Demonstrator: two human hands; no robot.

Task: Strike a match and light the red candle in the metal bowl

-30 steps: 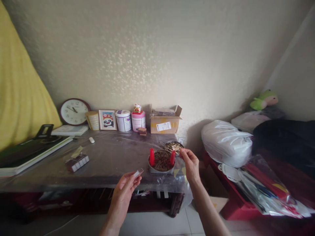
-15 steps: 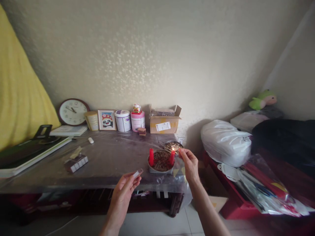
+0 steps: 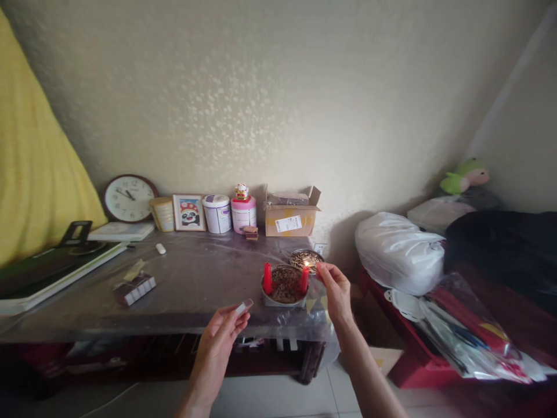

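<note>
My left hand [image 3: 221, 332] pinches a small matchbox [image 3: 243, 306] in front of the table edge. My right hand [image 3: 334, 289] pinches a lit match whose small flame [image 3: 307, 264] sits at the top of the right red candle [image 3: 304, 278]. A second red candle [image 3: 267, 278] stands at the left of the same round metal bowl [image 3: 284, 300], which is filled with dark grains. Behind it a smaller metal dish [image 3: 306, 258] holds several pale sticks.
The plastic-covered table [image 3: 191, 278] carries a clock [image 3: 129, 198], a framed picture [image 3: 188, 212], tins [image 3: 217, 213], a cardboard box [image 3: 290, 216], a small pack [image 3: 134, 287] and books [image 3: 52, 273]. A white bag [image 3: 398, 251] and clutter lie to the right. A yellow curtain [image 3: 35, 168] hangs left.
A flame has appeared at the match tip by the right candle. My right hand shifted slightly left toward that candle. My left hand stays put.
</note>
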